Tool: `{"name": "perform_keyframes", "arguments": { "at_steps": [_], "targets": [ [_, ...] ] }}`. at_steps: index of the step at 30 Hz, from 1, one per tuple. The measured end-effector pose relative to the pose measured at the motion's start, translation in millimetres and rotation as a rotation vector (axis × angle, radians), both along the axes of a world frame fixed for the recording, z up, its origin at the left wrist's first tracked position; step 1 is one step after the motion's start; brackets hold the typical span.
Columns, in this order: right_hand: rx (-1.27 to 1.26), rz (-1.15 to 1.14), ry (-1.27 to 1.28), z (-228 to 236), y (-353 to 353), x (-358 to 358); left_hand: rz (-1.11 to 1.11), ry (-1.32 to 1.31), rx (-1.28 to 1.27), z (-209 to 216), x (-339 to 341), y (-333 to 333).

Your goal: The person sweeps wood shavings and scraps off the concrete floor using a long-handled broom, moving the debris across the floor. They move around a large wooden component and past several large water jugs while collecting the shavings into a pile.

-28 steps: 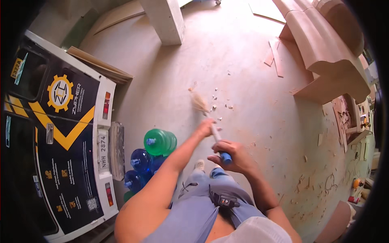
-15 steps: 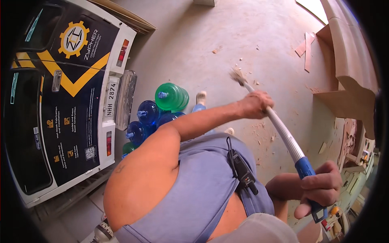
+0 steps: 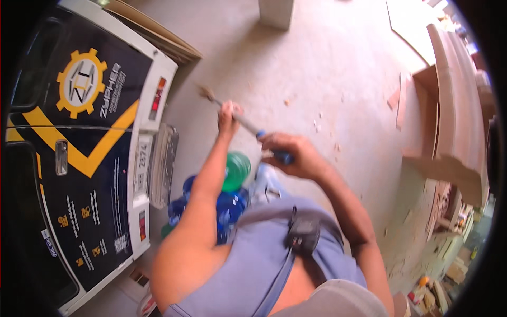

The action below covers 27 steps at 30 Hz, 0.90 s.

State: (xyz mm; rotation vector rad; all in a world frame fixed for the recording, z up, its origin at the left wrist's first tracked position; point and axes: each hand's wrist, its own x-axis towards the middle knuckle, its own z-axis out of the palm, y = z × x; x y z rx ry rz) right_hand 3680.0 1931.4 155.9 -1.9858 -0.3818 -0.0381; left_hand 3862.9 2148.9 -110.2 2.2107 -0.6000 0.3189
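A broom [image 3: 247, 124] with a pale handle, a blue grip and tan bristles is held in both hands above the floor, slanting toward the upper left. My left hand [image 3: 228, 117] is closed round the handle close to the bristles. Lower and to the right, my right hand [image 3: 290, 150] wraps the blue grip at the handle's other end. The bristle tip is slightly blurred, and I cannot tell whether it touches the floor. Below my left hand stand a green water jug [image 3: 236, 171] and several blue water jugs [image 3: 231, 208], partly hidden by my left arm.
A dark van [image 3: 113, 148] with yellow stripes and a rear step [image 3: 163, 166] stands on the left. Brown board furniture [image 3: 457, 111] is on the right, near loose wood strips [image 3: 401, 103]. Wood scraps [image 3: 318, 124] dot the concrete floor. A pale block [image 3: 275, 13] stands at the far end.
Both hands have swung the broom left, its bristles now near the van's rear corner. My right hand has come from the lower right to the middle, and the view has shifted.
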Motion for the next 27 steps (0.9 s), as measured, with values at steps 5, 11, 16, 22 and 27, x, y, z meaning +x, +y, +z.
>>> {"name": "perform_keyframes", "arguments": {
  "at_steps": [5,11,16,22,27],
  "targets": [
    [-0.244,-0.084,0.034,19,15,32,-0.286,0.239,0.044,-62,6,-53],
    [-0.273,-0.341,0.193,87,-13,-3,-0.692,0.39,0.047,-53,-84,-170],
    [-0.185,-0.408,0.164,149,-30,-18,-1.066,0.462,0.155,47,-120,-212],
    [-0.202,-0.475,-0.397,188,-70,-59,-0.984,0.203,0.019,137,-84,-207],
    [0.2,-0.295,-0.024,126,-70,6,-0.511,0.113,0.163,88,38,-165]
  ]
}}
